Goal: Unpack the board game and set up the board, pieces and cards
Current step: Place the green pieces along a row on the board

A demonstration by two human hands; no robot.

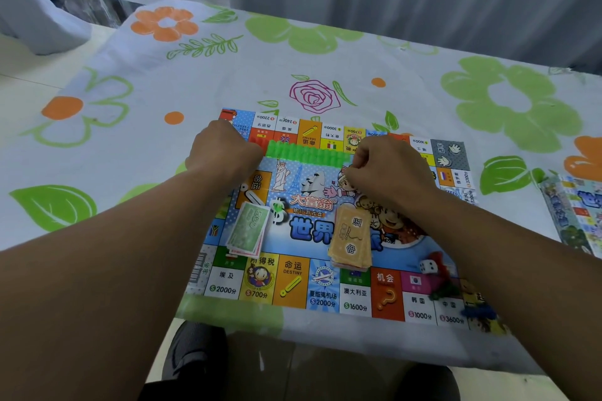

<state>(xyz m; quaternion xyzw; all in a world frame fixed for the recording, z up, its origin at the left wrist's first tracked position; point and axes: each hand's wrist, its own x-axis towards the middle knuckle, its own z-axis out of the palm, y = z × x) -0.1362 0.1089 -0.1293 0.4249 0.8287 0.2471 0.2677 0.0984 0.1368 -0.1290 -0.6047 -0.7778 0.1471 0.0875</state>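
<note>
right forearm (508,247) across board (293,290), beside dice (427,266)

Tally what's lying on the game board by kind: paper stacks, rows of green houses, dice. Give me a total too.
Paper stacks: 2 (green 500 notes, tan cards)
Row of green plastic houses: 1
White die: 1
Total: 4
The small coloured pieces beside the die are too blurred to count.

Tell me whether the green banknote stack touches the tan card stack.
Apart. The head view shows the green banknote stack and the tan card stack with bare board between them.
</note>
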